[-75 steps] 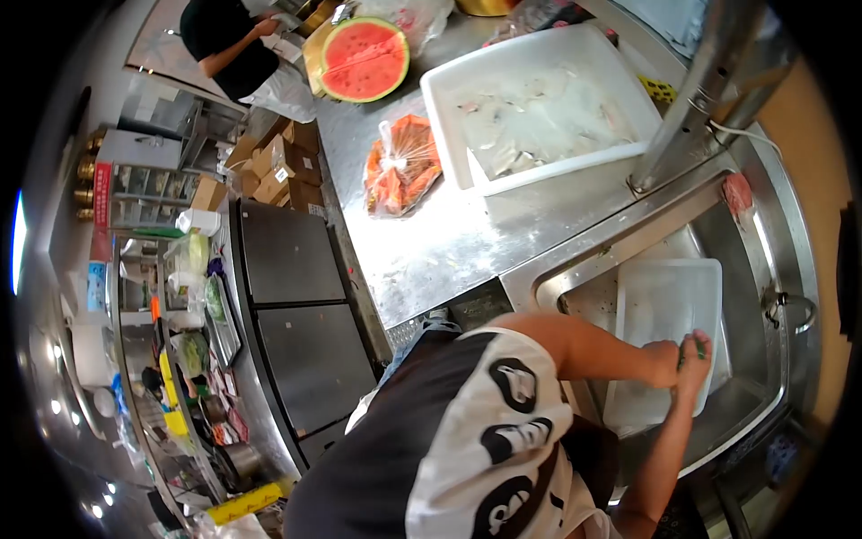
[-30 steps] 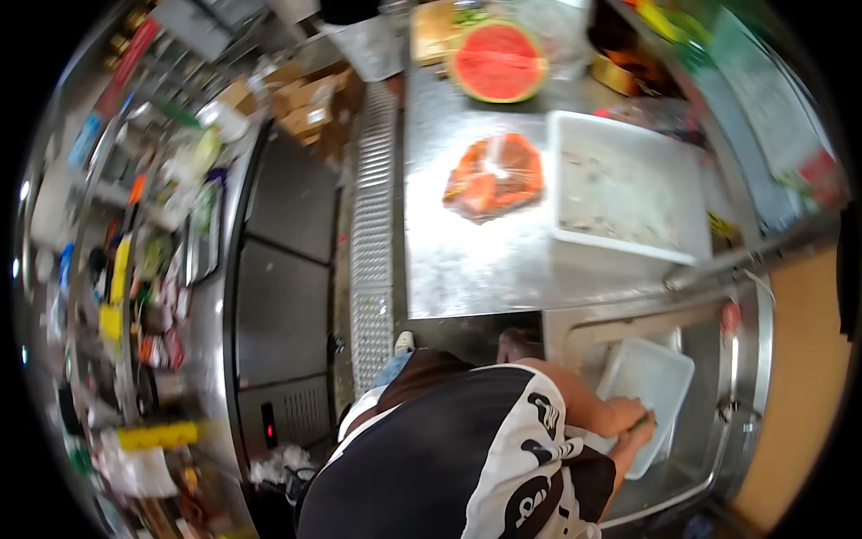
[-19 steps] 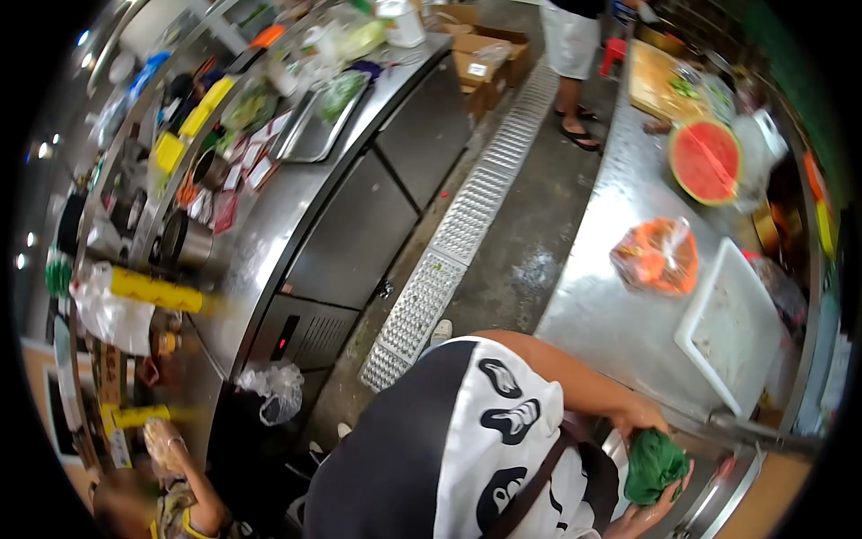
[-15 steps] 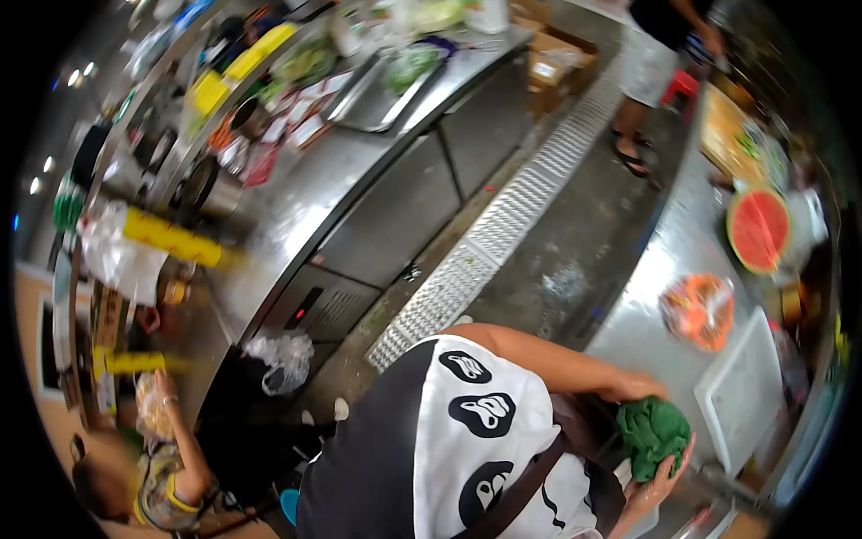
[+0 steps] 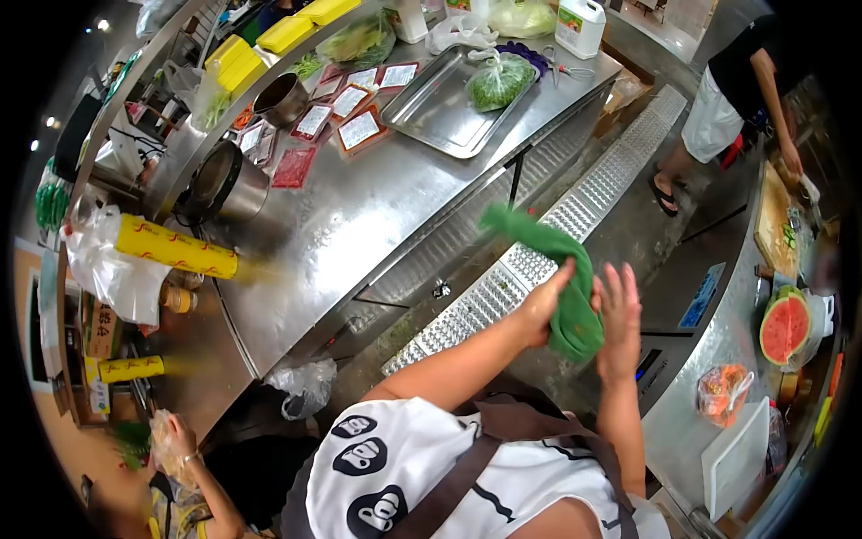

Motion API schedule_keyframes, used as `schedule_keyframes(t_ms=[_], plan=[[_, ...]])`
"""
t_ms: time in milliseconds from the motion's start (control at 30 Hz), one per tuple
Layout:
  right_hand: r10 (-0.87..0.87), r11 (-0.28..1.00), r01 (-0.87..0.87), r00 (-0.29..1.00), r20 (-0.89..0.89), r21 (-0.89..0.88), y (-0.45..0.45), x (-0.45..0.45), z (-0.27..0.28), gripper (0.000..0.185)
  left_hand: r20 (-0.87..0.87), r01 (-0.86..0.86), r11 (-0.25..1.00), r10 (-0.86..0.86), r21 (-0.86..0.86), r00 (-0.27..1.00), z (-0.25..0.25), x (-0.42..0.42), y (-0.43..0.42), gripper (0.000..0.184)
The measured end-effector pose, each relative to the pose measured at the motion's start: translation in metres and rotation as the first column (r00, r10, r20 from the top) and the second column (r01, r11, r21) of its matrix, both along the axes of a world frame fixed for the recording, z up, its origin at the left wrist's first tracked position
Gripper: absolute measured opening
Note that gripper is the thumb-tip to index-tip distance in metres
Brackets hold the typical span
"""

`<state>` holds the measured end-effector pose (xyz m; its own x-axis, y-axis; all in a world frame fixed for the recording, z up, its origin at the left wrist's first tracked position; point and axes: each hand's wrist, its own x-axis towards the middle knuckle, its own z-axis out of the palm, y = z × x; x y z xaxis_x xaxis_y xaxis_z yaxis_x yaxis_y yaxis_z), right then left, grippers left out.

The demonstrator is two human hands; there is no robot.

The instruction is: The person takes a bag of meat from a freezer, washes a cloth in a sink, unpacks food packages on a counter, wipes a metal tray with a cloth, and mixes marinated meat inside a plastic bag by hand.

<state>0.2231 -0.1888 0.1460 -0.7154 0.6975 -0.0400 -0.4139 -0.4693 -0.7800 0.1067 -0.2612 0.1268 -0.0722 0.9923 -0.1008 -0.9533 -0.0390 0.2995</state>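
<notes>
A green cloth (image 5: 575,319) hangs in front of my body over the aisle, bunched at its lower end, with a loose end stretching up and left. My left hand (image 5: 546,305) is closed around its middle. Right beside the cloth, my right hand (image 5: 618,314) has its fingers stretched up and apart; its thumb side meets or nearly meets the fabric, and I cannot tell which. Below the hands is a perforated metal drain cover (image 5: 503,292) set in the floor.
A steel counter (image 5: 314,242) at left bears a metal tray (image 5: 431,112), a bag of greens (image 5: 500,83) and labelled packs (image 5: 359,130). The right counter (image 5: 678,422) holds a cut watermelon (image 5: 784,330), a bagged orange food (image 5: 725,395) and a white board (image 5: 734,458). Two other people stand nearby.
My hands and the green cloth have moved from the right counter to over the aisle. The bunched cloth is now partly unfurled, and my body has turned toward the left counter.
</notes>
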Motion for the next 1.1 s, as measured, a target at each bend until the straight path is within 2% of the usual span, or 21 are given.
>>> schedule_keyframes(t_ms=[33, 67, 133, 167, 200, 300, 333, 400, 467, 533, 567, 633, 667, 700, 767, 833, 900, 933, 967, 1033, 1100], plan=[[0.017, 0.939, -0.068, 0.988, 0.154, 0.336, -0.005, -0.021, -0.002, 0.055, -0.378, -0.198, 0.906, 0.046, -0.374, 0.925, 0.008, 0.004, 0.000, 0.042], [-0.015, 0.767, -0.184, 0.953, 0.304, 0.614, -0.009, -0.038, -0.009, 0.054, -0.872, -0.613, 0.788, 0.262, -0.055, 0.414, -0.023, 0.008, 0.007, 0.036], [0.046, 0.866, -0.187, 0.953, 0.298, 0.464, -0.019, -0.060, -0.018, 0.053, -0.976, -0.673, 0.711, 0.200, 0.203, -0.083, -0.022, -0.004, 0.002, 0.034], [0.109, 0.935, -0.194, 0.954, 0.280, 0.297, -0.026, -0.067, -0.021, 0.051, -0.984, -0.608, 0.793, 0.082, -0.034, 0.161, -0.014, -0.019, -0.009, 0.039], [0.149, 0.888, -0.282, 0.924, 0.353, 0.364, -0.030, -0.072, -0.009, 0.051, -0.994, -0.701, 0.706, -0.101, -0.099, 0.039, -0.017, -0.028, -0.013, 0.037], [0.210, 0.748, -0.374, 0.917, 0.339, 0.549, -0.045, -0.095, 0.000, 0.046, -0.810, -0.796, 0.417, -0.200, 0.438, -0.551, -0.023, -0.065, -0.029, 0.028], [0.266, 0.753, -0.438, 0.886, 0.381, 0.491, -0.045, -0.104, 0.002, 0.042, -0.806, -0.824, 0.373, -0.257, 0.426, -0.533, -0.020, -0.079, -0.041, 0.028], [0.360, 0.756, -0.518, 0.839, 0.408, 0.400, -0.048, -0.128, 0.004, 0.034, -0.962, -0.957, 0.125, 0.116, 0.263, -0.249, -0.005, -0.109, -0.067, 0.030], [0.434, 0.772, -0.550, 0.822, 0.368, 0.318, -0.043, -0.149, 0.004, 0.025, -0.974, -0.997, -0.014, 0.211, 0.079, -0.081, 0.012, -0.142, -0.107, 0.038], [0.427, 0.809, -0.513, 0.848, 0.315, 0.286, -0.035, -0.172, -0.002, 0.025, -0.819, -0.988, -0.120, 0.553, 0.100, -0.151, 0.021, -0.189, -0.151, 0.037], [0.375, 0.818, -0.480, 0.862, 0.340, 0.317, -0.032, -0.183, -0.003, 0.025, -0.849, -0.985, -0.135, 0.503, 0.107, -0.162, 0.014, -0.219, -0.184, 0.036], [0.293, 0.854, -0.402, 0.897, 0.331, 0.332, -0.034, -0.202, -0.016, 0.027, -0.957, -0.933, -0.220, -0.115, 0.286, -0.266, 0.015, -0.260, -0.234, 0.043], [0.210, 0.773, -0.413, 0.883, 0.420, 0.481, -0.033, -0.205, -0.027, 0.026, -0.945, -0.982, -0.158, -0.322, 0.107, -0.051, -0.002, -0.282, -0.265, 0.049], [0.086, 0.665, -0.422, 0.862, 0.499, 0.615, -0.023, -0.203, -0.034, 0.027, -0.690, -0.938, -0.219, -0.636, -0.268, 0.346, -0.009, -0.297, -0.292, 0.053], [0.218, 0.691, -0.578, 0.739, 0.637, 0.434, -0.007, -0.193, -0.036, 0.030, -0.597, -0.982, -0.150, -0.779, -0.117, 0.191, -0.053, -0.306, -0.335, 0.054], [0.542, 0.811, -0.585, 0.737, 0.404, -0.021, 0.015, -0.185, -0.052, 0.026, -0.450, -0.939, -0.301, -0.824, -0.167, 0.345, -0.049, -0.296, -0.325, 0.059], [0.459, 0.789, -0.607, 0.685, 0.566, 0.094, 0.016, -0.172, -0.078, 0.022, -0.478, -0.985, -0.149, -0.861, -0.088, 0.173, -0.036, -0.284, -0.285, 0.055], [0.195, 0.626, -0.716, 0.527, 0.827, 0.308, 0.003, -0.163, -0.079, 0.023, -0.528, -0.998, -0.006, -0.849, -0.058, 0.036, -0.037, -0.284, -0.262, 0.051], [-0.164, 0.155, -0.750, 0.622, 0.766, 0.643, 0.002, -0.148, -0.085, 0.039, -0.575, -0.987, 0.157, -0.810, -0.025, -0.115, -0.041, -0.286, -0.239, 0.048], [0.277, 0.544, -0.778, 0.521, 0.807, 0.315, -0.006, -0.118, -0.095, 0.049, -0.744, -0.871, 0.491, -0.586, -0.011, -0.321, -0.052, -0.301, -0.191, 0.049], [0.341, 0.583, -0.753, 0.568, 0.749, 0.305, -0.013, -0.083, -0.083, 0.052, -0.805, -0.802, 0.597, -0.481, -0.010, -0.348, -0.045, -0.301, -0.127, 0.056]])
